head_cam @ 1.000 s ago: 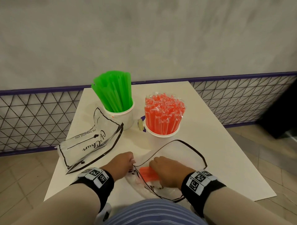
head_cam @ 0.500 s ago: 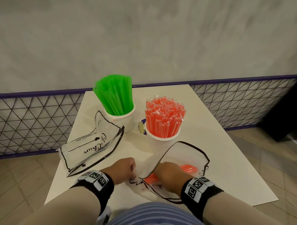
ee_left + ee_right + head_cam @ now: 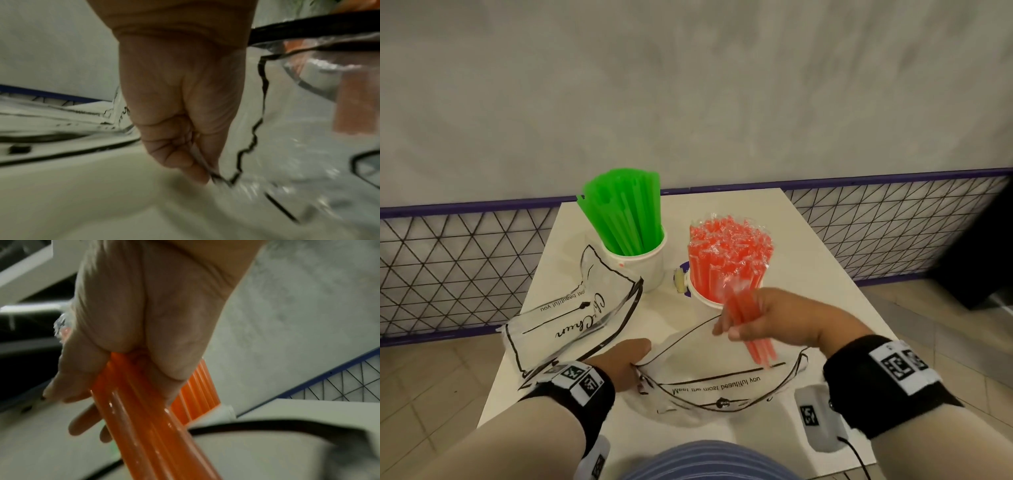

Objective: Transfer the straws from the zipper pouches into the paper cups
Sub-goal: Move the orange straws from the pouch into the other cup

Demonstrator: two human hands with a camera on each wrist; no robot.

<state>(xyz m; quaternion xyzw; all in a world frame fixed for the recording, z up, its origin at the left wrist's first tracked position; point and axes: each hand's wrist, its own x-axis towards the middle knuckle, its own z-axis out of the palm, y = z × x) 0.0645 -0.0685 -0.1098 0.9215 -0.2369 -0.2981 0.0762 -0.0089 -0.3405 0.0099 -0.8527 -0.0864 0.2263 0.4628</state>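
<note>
Right hand (image 3: 777,320) closed around a small bundle of orange plastic-wrapped straws (image 3: 751,329), held in the air above the near clear zipper pouch with black trim (image 3: 722,383). The bundle's long axis tilts, its upper end toward the cups and its lower end down toward the person; motion blur hides the straw count, and the fingers cover its middle. Left hand (image 3: 619,363) pinches the left edge of this pouch between thumb and curled fingers (image 3: 185,162), low on the white surface (image 3: 808,274). Just beyond the right hand stands a white paper cup packed with upright orange wrapped straws (image 3: 729,260), its rim partly hidden by the hand. Left of it, a white paper cup of green straws (image 3: 625,219). Beyond the left hand lies a second clear printed zipper pouch (image 3: 571,322), flat.
</note>
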